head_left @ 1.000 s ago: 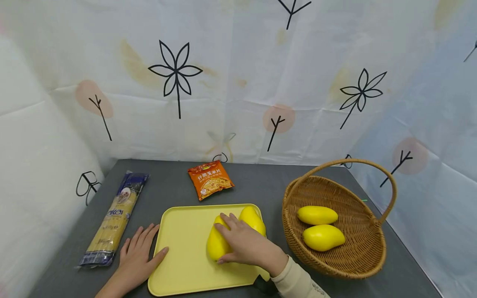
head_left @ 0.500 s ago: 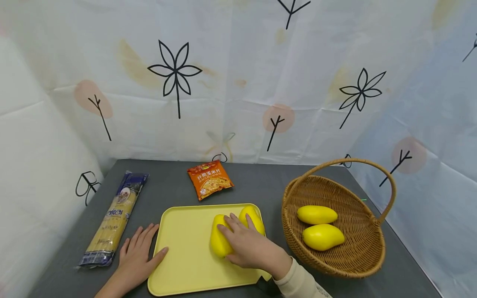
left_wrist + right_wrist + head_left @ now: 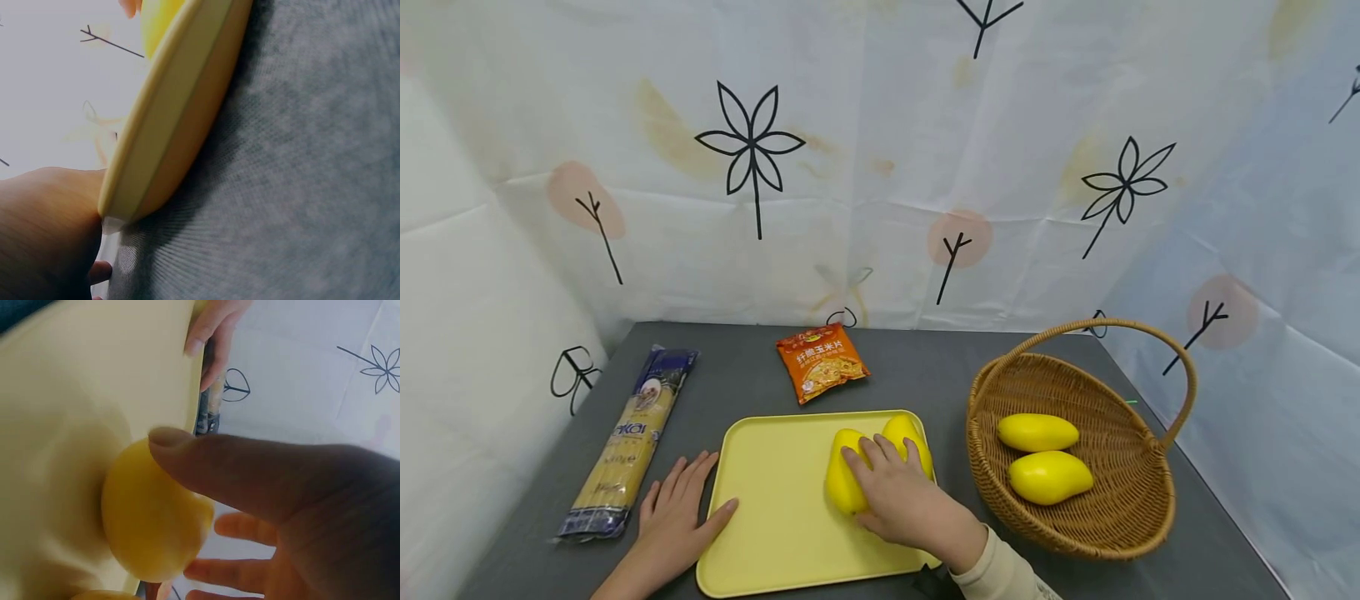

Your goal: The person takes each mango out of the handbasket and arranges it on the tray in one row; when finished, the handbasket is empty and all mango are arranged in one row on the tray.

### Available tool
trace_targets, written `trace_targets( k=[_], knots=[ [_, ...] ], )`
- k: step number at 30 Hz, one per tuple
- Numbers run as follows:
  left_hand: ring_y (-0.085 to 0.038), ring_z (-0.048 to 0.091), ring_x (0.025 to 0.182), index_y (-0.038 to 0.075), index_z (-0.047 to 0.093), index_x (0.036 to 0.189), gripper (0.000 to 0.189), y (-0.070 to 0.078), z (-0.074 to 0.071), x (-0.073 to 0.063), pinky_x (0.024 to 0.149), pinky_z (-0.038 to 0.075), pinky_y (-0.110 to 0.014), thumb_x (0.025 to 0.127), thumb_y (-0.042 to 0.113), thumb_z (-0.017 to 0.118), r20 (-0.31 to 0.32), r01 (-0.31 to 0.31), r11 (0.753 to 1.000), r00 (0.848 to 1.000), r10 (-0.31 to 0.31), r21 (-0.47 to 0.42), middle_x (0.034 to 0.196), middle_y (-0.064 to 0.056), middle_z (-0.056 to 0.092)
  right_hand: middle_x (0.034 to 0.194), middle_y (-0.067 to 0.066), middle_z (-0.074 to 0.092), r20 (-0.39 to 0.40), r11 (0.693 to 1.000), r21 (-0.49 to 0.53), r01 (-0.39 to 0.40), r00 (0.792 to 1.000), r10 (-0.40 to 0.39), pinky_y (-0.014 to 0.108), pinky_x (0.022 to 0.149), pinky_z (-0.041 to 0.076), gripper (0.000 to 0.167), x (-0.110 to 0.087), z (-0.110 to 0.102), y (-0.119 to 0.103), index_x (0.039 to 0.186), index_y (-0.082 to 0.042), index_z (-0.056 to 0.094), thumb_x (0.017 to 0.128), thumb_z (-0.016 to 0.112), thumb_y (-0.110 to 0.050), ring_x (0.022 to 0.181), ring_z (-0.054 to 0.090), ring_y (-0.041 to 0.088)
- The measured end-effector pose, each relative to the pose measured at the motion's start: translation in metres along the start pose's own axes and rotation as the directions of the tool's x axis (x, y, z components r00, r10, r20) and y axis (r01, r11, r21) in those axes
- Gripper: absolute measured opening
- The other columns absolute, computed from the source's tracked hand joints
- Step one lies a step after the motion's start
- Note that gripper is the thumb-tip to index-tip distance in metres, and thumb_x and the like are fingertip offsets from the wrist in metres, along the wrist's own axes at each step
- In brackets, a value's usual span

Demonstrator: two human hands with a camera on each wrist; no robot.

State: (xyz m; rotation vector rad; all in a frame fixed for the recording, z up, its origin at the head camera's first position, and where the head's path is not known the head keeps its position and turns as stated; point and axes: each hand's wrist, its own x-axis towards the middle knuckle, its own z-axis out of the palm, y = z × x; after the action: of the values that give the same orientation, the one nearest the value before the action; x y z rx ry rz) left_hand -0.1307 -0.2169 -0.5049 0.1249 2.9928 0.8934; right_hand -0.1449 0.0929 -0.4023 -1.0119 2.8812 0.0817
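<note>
Two yellow mangoes lie side by side at the right of a pale yellow tray [image 3: 767, 500]. My right hand [image 3: 898, 496] holds the left mango [image 3: 842, 475], thumb on its near side and fingers reaching over the top. Beyond those fingers, the other mango [image 3: 902, 429] shows partly covered. In the right wrist view the thumb [image 3: 212, 456] presses on the mango [image 3: 150, 512], with fingers at its far side. My left hand [image 3: 676, 508] lies spread at the tray's left edge, thumb over the rim. The left wrist view has the tray's side [image 3: 175, 119] against that hand.
On the right stands a wicker basket [image 3: 1127, 475] with a tall handle, two more mangoes [image 3: 1049, 477] inside. A noodle packet [image 3: 628, 442] lies left of the tray. Behind the tray is an orange snack bag [image 3: 823, 362]. A patterned cloth [image 3: 865, 167] hangs behind the grey table.
My right hand has shifted slightly right with the left mango, bringing it nearer the other one and turning it a little. My left hand has stayed at the tray's edge.
</note>
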Motion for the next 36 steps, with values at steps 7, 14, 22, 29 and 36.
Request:
trace_targets(
  k=[7,14,22,29,36],
  knots=[
    [-0.049,0.015,0.137,0.008,0.028,0.148,0.084,0.0008,-0.0009,0.0005,0.102,0.006,-0.071,0.089,0.062,0.053,-0.003,-0.007,1.0,1.0,0.007,0.001,0.151,-0.024,0.026,0.142,0.01,0.044,-0.034,1.0,-0.023,-0.008,0.999,0.007,0.061,0.099,0.037,0.07,-0.0013,0.0025,0.0012,0.141,-0.018,0.042,0.084,0.072,-0.043,0.131,0.042,0.032],
    [-0.049,0.015,0.138,0.008,0.03,0.147,0.084,-0.0002,0.0003,0.001,0.102,0.006,-0.071,0.089,0.063,0.052,0.001,-0.008,1.0,1.0,0.008,0.001,0.151,-0.023,0.026,0.143,0.011,0.043,-0.036,1.0,-0.002,0.001,0.999,-0.001,0.061,0.099,0.037,0.071,-0.0028,0.0043,0.0058,0.143,-0.018,0.04,0.085,0.072,-0.042,0.13,0.042,0.032],
    [-0.049,0.015,0.138,0.007,0.031,0.147,0.084,-0.001,0.0006,0.0001,0.102,0.007,-0.071,0.089,0.064,0.052,0.003,-0.005,1.0,1.0,0.005,0.007,0.151,-0.023,0.026,0.145,0.011,0.041,-0.02,0.999,0.028,-0.015,1.0,0.016,0.062,0.101,0.035,0.069,-0.0033,0.0035,0.0065,0.145,-0.022,0.039,0.086,0.071,-0.04,0.132,0.04,0.033],
    [-0.05,0.015,0.137,0.007,0.032,0.146,0.083,-0.0011,0.0007,-0.0001,0.102,0.007,-0.071,0.089,0.063,0.052,-0.002,-0.011,1.0,1.0,0.011,0.006,0.151,-0.023,0.027,0.147,0.011,0.038,-0.012,0.999,0.033,-0.011,1.0,0.012,0.061,0.101,0.036,0.07,-0.0024,0.0034,0.0053,0.143,-0.02,0.04,0.085,0.072,-0.04,0.133,0.039,0.034],
    [-0.05,0.015,0.138,0.008,0.032,0.146,0.082,-0.0014,0.0005,0.0003,0.102,0.006,-0.071,0.089,0.063,0.053,-0.003,-0.015,1.0,1.0,0.015,-0.004,0.151,-0.023,0.026,0.145,0.013,0.04,-0.067,1.0,0.022,0.007,0.998,-0.006,0.058,0.098,0.039,0.073,-0.0011,0.0091,0.0052,0.144,-0.017,0.039,0.084,0.072,-0.043,0.127,0.046,0.029]
  ],
)
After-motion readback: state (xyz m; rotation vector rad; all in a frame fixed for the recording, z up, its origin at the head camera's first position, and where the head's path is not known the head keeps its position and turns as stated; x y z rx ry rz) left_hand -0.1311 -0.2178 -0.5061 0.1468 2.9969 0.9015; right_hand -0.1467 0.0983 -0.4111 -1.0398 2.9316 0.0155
